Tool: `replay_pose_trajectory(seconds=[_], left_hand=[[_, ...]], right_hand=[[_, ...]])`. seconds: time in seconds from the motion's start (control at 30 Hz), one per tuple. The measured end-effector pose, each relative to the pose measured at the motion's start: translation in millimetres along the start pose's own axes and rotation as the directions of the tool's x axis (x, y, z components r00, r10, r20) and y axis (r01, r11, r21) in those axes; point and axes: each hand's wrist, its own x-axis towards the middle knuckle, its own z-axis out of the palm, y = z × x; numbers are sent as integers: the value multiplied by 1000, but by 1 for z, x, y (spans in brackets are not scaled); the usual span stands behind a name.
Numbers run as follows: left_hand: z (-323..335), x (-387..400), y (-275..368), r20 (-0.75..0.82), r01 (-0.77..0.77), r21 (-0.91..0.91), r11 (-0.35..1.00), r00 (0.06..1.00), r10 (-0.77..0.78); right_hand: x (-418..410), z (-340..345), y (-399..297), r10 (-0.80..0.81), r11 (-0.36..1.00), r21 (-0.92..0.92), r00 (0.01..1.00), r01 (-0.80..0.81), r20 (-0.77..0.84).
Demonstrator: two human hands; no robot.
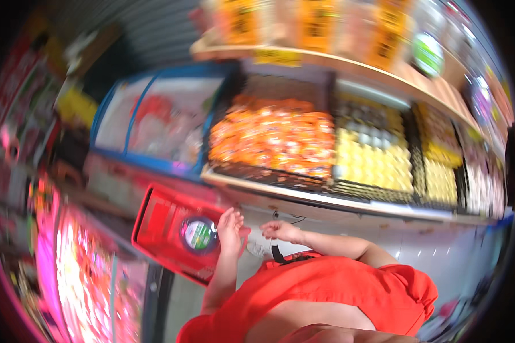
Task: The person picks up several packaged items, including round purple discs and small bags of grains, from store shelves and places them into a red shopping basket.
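A red plastic shopping basket (165, 233) is beside me at the lower left. Inside it lies a round, dark-rimmed container (198, 235) with a green and white label. My left hand (230, 221) is at the basket's right edge, fingers loosely bent, nothing visible in them. A red piece, perhaps the basket's handle, shows beside that wrist; whether it bears on the arm I cannot tell. To the right, in front of my waist, my right hand (279, 230) has half-curled fingers and no visible object. The two hands are apart.
Ahead stands a display counter with orange wrapped items (274, 141), trays of eggs (371, 160) and a blue-framed case (165, 122). Above it runs a wooden shelf (347, 64) with packages. A brightly lit case (94, 261) stands at the lower left. Much is motion-blurred.
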Motion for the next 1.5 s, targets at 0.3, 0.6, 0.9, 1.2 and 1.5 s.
replay_pose_trajectory(seconds=[0.3,0.6,0.9,1.2,1.5], left_hand=[[179,-124,-126,660,-43,397,917,707,-252],[316,-181,-150,919,-329,371,868,264,-293],[432,-167,-159,940,-315,178,932,334,-67],[539,-171,-159,963,-679,-83,729,133,234],[661,-197,-120,878,-838,-277,470,-21,478]], right_hand=[[-199,-106,72,-39,997,-71,911,11,-410],[-313,-150,112,-104,928,164,657,334,-746],[-426,-230,57,-212,926,69,661,371,-720],[-545,-318,-26,-449,810,-236,311,537,-838],[-648,-441,-107,-648,591,-605,-134,533,-750]])
